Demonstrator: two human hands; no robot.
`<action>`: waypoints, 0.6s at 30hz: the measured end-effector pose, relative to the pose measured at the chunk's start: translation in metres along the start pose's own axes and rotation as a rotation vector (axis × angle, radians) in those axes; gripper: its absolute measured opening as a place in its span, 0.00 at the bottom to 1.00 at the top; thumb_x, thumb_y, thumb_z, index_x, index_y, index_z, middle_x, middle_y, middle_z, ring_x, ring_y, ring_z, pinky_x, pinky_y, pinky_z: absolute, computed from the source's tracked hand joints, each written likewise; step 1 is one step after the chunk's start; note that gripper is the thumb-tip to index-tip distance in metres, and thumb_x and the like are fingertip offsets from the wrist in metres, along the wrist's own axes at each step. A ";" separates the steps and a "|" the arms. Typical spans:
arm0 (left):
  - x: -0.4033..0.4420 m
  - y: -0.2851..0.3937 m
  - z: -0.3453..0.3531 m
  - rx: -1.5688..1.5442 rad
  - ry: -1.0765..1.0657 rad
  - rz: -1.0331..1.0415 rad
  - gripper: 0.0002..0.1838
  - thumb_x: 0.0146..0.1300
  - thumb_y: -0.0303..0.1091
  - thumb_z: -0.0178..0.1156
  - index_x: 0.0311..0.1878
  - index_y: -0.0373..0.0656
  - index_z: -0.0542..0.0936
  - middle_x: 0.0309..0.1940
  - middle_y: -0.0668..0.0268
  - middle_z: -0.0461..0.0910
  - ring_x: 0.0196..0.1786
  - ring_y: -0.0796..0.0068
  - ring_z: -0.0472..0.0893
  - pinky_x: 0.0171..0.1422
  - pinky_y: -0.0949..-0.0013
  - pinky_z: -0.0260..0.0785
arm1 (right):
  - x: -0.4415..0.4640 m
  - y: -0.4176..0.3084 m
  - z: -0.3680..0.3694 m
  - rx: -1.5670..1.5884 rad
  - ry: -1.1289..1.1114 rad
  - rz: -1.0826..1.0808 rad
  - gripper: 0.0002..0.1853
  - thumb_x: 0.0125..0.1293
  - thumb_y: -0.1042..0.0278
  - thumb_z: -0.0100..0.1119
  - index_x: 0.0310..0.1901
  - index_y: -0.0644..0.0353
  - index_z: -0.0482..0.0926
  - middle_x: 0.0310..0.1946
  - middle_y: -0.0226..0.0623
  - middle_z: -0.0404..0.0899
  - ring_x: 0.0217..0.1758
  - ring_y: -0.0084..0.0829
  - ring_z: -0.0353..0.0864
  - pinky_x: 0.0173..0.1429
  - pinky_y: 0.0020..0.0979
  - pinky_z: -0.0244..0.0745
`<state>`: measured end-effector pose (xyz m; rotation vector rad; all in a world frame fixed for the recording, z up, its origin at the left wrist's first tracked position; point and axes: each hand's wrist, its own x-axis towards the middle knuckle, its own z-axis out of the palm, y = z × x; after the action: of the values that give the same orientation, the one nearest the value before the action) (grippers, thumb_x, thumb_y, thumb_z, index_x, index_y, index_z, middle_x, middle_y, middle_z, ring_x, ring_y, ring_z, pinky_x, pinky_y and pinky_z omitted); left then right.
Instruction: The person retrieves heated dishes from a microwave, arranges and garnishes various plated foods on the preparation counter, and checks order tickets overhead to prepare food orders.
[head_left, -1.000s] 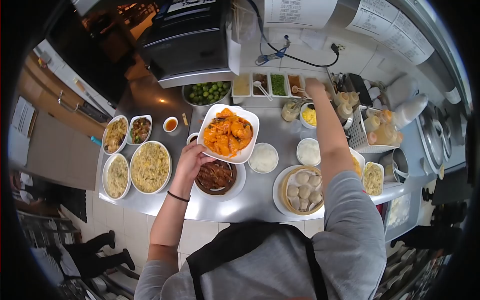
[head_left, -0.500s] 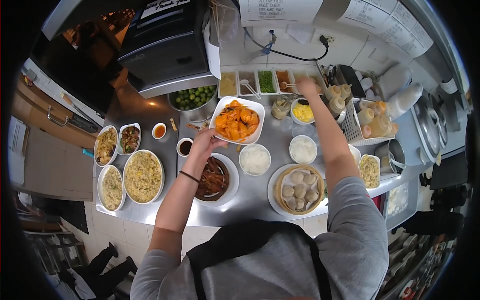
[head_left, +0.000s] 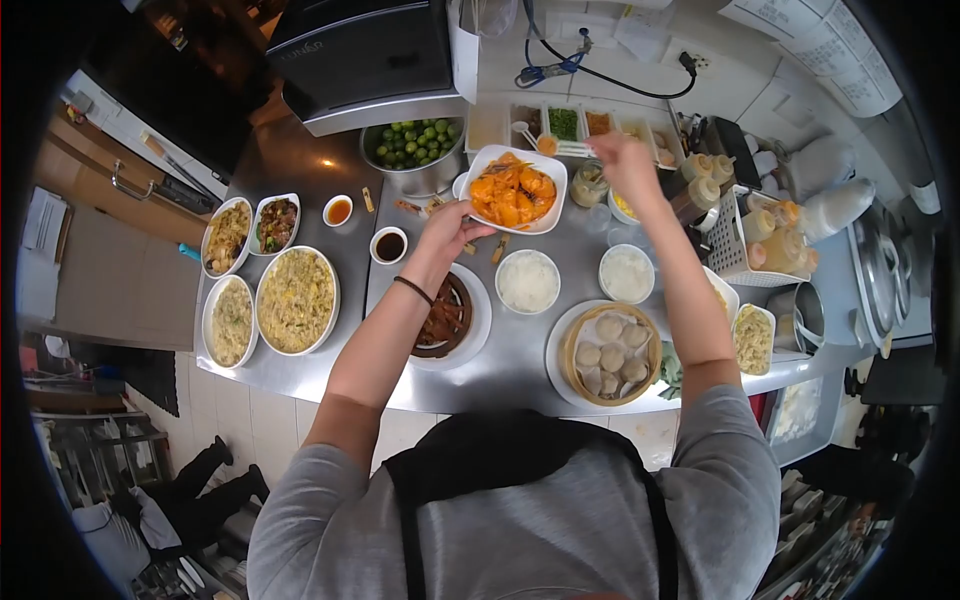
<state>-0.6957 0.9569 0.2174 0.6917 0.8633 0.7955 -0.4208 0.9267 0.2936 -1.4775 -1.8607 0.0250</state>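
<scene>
My left hand [head_left: 450, 232] grips the near left edge of a white square dish [head_left: 550, 222] and holds it above the counter. Orange-sauced food [head_left: 512, 192] fills the dish. Pinched in my right hand [head_left: 625, 165] is the handle of a small white spoon [head_left: 548, 146]. Its bowl carries an orange-brown topping and hangs beyond the dish's far right edge, in front of the topping containers. Chopped greens [head_left: 563, 123] and orange-brown bits [head_left: 598, 122] lie in two of these containers. A jar [head_left: 589, 186] stands below my right hand.
Rice bowls [head_left: 529, 281], a dumpling steamer [head_left: 612, 354] and a plated brown dish [head_left: 445, 320] line the near counter. Several noodle and rice dishes [head_left: 297, 300] sit left. A pot of green citrus [head_left: 412, 145] stands behind; squeeze bottles [head_left: 775, 240] fill a basket at right.
My right hand has come back and left from the topping containers, lifting the spoon with topping on it. The whole view has shifted; my left hand still holds the dish.
</scene>
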 end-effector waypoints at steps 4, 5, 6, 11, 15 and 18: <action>-0.001 -0.001 0.003 -0.042 0.018 0.006 0.13 0.56 0.23 0.46 0.43 0.23 0.69 0.41 0.49 0.74 0.39 0.59 0.80 0.40 0.65 0.78 | 0.003 -0.032 -0.010 -0.401 0.088 -0.236 0.13 0.45 0.81 0.51 0.35 0.64 0.78 0.33 0.42 0.77 0.34 0.42 0.77 0.41 0.35 0.73; -0.003 -0.001 0.002 -0.045 0.025 -0.001 0.13 0.55 0.23 0.46 0.43 0.23 0.69 0.41 0.49 0.74 0.40 0.59 0.79 0.40 0.65 0.78 | 0.009 -0.022 -0.011 -0.392 0.085 -0.246 0.13 0.45 0.81 0.51 0.35 0.64 0.78 0.33 0.42 0.77 0.34 0.42 0.77 0.41 0.35 0.73; -0.006 -0.001 0.001 -0.050 0.039 0.006 0.13 0.55 0.23 0.46 0.43 0.23 0.69 0.41 0.49 0.74 0.40 0.59 0.79 0.40 0.65 0.78 | 0.016 -0.010 -0.011 -0.426 0.111 -0.129 0.11 0.46 0.79 0.50 0.34 0.63 0.78 0.32 0.43 0.76 0.33 0.42 0.77 0.41 0.36 0.73; -0.026 -0.001 -0.006 -0.115 0.015 0.017 0.15 0.54 0.22 0.46 0.45 0.24 0.69 0.41 0.50 0.75 0.40 0.60 0.79 0.41 0.64 0.78 | 0.032 0.103 0.026 -0.811 -0.198 0.087 0.07 0.52 0.71 0.48 0.28 0.60 0.76 0.33 0.49 0.77 0.36 0.39 0.79 0.41 0.36 0.74; -0.057 0.006 -0.036 -0.229 -0.008 -0.039 0.11 0.51 0.26 0.62 0.37 0.32 0.77 0.35 0.59 0.79 0.41 0.67 0.79 0.47 0.69 0.72 | 0.029 0.122 0.045 -0.779 -0.189 0.021 0.16 0.55 0.68 0.48 0.47 0.58 0.73 0.46 0.53 0.72 0.45 0.43 0.76 0.46 0.38 0.73; -0.085 0.013 -0.076 0.170 0.112 0.099 0.15 0.55 0.23 0.52 0.46 0.26 0.70 0.43 0.51 0.75 0.42 0.59 0.78 0.50 0.64 0.72 | 0.028 0.115 0.041 -0.439 -0.078 0.068 0.22 0.56 0.64 0.51 0.55 0.56 0.68 0.50 0.57 0.69 0.49 0.52 0.71 0.52 0.40 0.69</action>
<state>-0.8002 0.9090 0.2244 0.8516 1.0128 0.8623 -0.3496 1.0056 0.2279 -1.8565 -1.9611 -0.3162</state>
